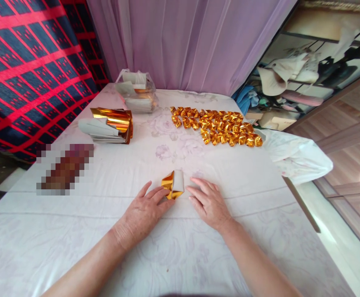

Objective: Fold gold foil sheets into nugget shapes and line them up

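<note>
A partly folded sheet of gold foil paper (178, 181) lies flat on the table, with gold folds at its left and lower edges and its pale grey back showing. My left hand (145, 210) grips its lower left corner between thumb and fingers, while the outer fingers spread away. Just to the right of the paper, my right hand (209, 204) rests open, its fingers apart and not touching the sheet. Farther back on the right sit several finished folded gold pieces (220, 126), lined up in rows.
A curved stack of gold foil sheets (114, 128) stands at the back left. Behind it is a clear plastic bag (138, 93) of more sheets. A blurred-out patch (67, 169) covers something at the left edge. A white bag (300, 156) hangs by the right edge, near a cluttered shelf (291, 82).
</note>
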A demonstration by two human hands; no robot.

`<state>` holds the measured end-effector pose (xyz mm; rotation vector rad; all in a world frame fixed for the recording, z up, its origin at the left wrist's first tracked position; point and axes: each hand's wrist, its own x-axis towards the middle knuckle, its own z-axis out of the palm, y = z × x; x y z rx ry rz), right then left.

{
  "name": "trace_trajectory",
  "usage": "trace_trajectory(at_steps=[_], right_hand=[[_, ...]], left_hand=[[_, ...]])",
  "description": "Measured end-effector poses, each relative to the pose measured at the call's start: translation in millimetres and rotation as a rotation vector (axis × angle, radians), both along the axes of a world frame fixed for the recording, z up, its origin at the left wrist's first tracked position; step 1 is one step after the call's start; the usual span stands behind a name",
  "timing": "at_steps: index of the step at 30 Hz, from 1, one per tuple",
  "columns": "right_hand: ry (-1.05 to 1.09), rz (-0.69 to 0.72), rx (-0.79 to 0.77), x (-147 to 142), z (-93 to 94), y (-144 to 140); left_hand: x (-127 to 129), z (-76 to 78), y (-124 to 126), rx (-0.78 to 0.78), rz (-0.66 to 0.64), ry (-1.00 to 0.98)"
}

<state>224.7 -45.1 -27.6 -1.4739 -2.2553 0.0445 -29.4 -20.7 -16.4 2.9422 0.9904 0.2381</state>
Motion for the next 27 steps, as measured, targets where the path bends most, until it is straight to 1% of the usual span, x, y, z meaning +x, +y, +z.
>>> trace_trajectory(at_steps=[5,8,11,17,21,27], right_hand=[[0.169,-0.054,0.027,3,-7.6,13],[0.178,-0.056,0.000,3,-7.3,23],[0.174,-0.049,-0.029,1,-6.0,28],[0.242,-0.039,-0.025,-1,-7.4,21],[0.280,-0.012,-0.055,0,-6.5,15],[0.322,0.038,-0.057,3,-6.5,12]], left_hand=[[-1,3.4,6,0.031,-0.048,-0.011],[-2,4.6,12,0.053,-0.079,-0.009],[-3,5.1,19,0.067,-0.082,-0.013],[6,13.1,29,0.038,-0.037,-0.053],[15,17.4,27,0.050,-0.010,-0.068],[21,18.8,26,0.076,0.024,-0.078]])
